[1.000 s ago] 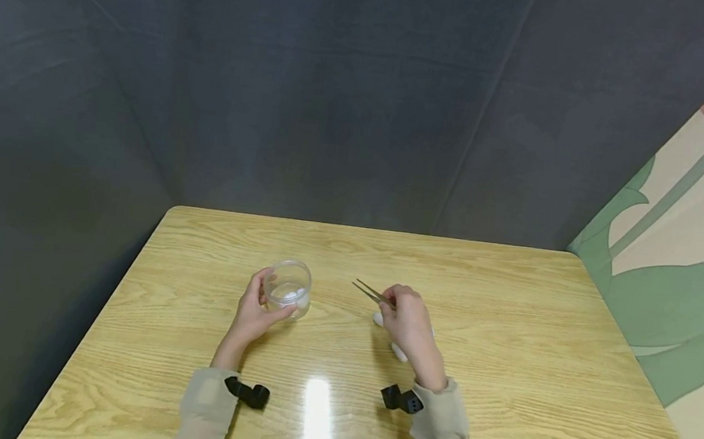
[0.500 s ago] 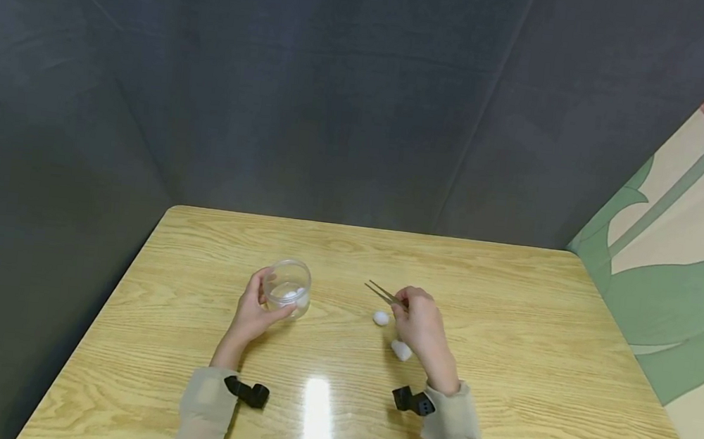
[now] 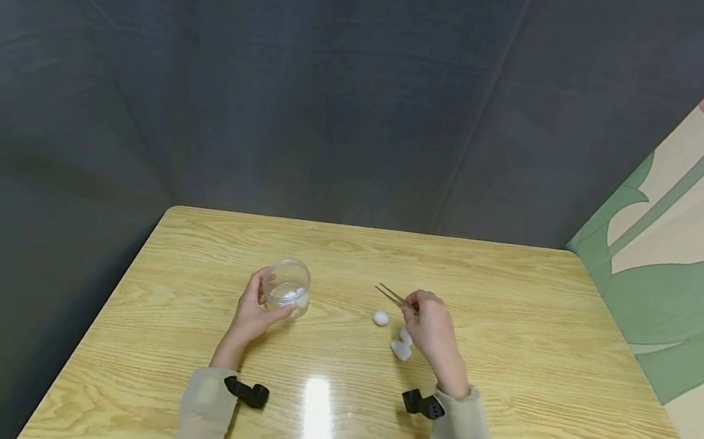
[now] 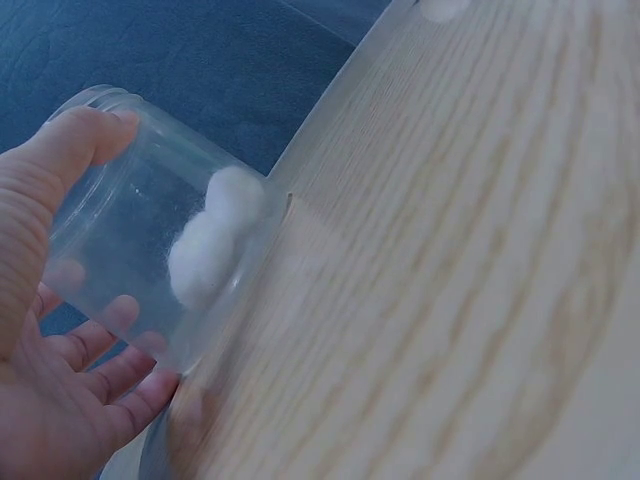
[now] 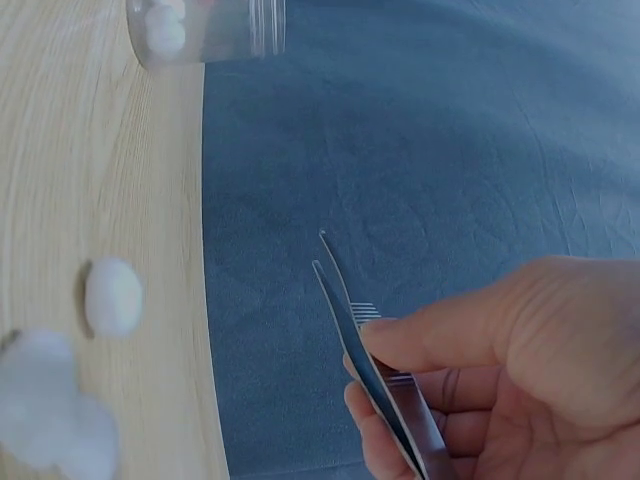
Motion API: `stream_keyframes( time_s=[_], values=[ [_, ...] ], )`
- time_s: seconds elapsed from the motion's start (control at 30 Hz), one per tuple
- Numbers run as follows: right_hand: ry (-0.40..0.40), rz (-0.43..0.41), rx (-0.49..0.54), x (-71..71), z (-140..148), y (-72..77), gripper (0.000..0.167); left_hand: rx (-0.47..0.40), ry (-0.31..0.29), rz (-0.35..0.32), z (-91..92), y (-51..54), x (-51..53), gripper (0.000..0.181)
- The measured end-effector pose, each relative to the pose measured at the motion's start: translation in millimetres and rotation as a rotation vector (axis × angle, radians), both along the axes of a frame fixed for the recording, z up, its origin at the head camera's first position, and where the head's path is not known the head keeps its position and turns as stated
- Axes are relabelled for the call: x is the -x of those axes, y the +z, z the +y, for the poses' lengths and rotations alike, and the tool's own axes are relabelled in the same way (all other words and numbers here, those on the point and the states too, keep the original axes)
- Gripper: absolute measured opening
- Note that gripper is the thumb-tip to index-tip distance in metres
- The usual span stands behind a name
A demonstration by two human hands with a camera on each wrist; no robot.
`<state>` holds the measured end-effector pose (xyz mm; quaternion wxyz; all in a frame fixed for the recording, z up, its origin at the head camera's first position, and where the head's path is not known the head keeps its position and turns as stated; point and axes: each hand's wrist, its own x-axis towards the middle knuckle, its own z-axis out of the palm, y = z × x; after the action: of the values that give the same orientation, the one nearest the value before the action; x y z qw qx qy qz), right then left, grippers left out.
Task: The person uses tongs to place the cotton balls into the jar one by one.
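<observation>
A clear plastic jar [image 3: 286, 285] is held mouth up in the L hand [image 3: 256, 314], left of ctr on a wood-grain desk [image 3: 229, 236]; its base is seemingly set on the surface. The jar's side is part-encircled by that hand, w/ the thumb laid on one side & the fingers bent round the other. At least 2 white cotton balls [image 4: 215, 240] are seen thru the wall, lying together at the bottom. A pair of metal tweezers [image 3: 391, 294] is pinched btwn thumb & curled fingers of the R hand [image 3: 435, 330]; the tips are held slightly apart, raised above the desk & pointed twd the jar's side. A lone cotton ball [image 3: 380, 318] is seen on the desk btwn the jar & the R hand, and a small cotton clump [image 3: 401, 351], its pieces touching, is set nearer the R wrist, partly beside the hand. Beige sleeves [image 3: 206, 407] are worn on both arms, w/ a small black wrist cam [image 3: 249, 393] strapped at each cuff. A bright glare [image 3: 318, 421] is reflected btwn the forearms. The desk is backed by dk blue cloth [image 3: 337, 105]; a floral panel [image 3: 688, 294], pink & green, is seen at far R.
</observation>
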<state>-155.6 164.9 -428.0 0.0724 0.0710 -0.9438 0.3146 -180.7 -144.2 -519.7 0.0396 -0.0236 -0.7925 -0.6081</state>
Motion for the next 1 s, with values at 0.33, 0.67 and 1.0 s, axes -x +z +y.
stream_keyframes(
  time_s=[0.33,0.67,1.0],
  values=[
    [-0.010,-0.011,0.010,-1.9,12,-0.9,0.008,0.001,-0.009,0.000,-0.1,0.5,-0.4,0.084],
    [-0.034,-0.024,-0.020,-4.0,25,-3.1,0.010,-0.006,-0.016,-0.026,-0.8,2.3,-0.9,0.084],
    [-0.043,-0.044,-0.029,-5.7,37,-5.5,0.010,-0.014,-0.038,-0.039,3.3,25.1,-10.6,0.082]
  ],
)
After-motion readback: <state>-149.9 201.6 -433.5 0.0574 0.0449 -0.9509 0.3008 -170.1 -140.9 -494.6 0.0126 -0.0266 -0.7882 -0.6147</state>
